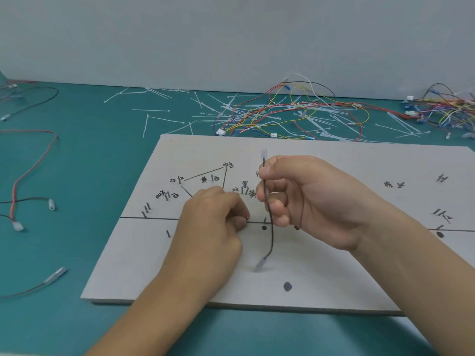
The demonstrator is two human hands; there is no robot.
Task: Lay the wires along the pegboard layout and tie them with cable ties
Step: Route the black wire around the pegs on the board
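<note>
The right hand (295,199) pinches a thin black wire (267,209) near its upper terminal. The rest, seemingly light and limp, dangles below over the pegboard (334,265). The left hand (216,219) beside it is curled; I cannot tell whether it holds anything. The wire is probably best held near an end.

Our two bare forearms come in from the lower edge, the left forearm (154,312) angling up to the right and the right forearm (416,265) angling up to the left, so the hands sit close together without touching. Our left hand (216,217) lies knuckles-up with its fingers curled under. We cannot tell whether it pinches anything. Our right hand (308,199) faces palm-left, thumb and forefinger pinching a thin black wire (267,214), the other fingers curled beside it.
</note>
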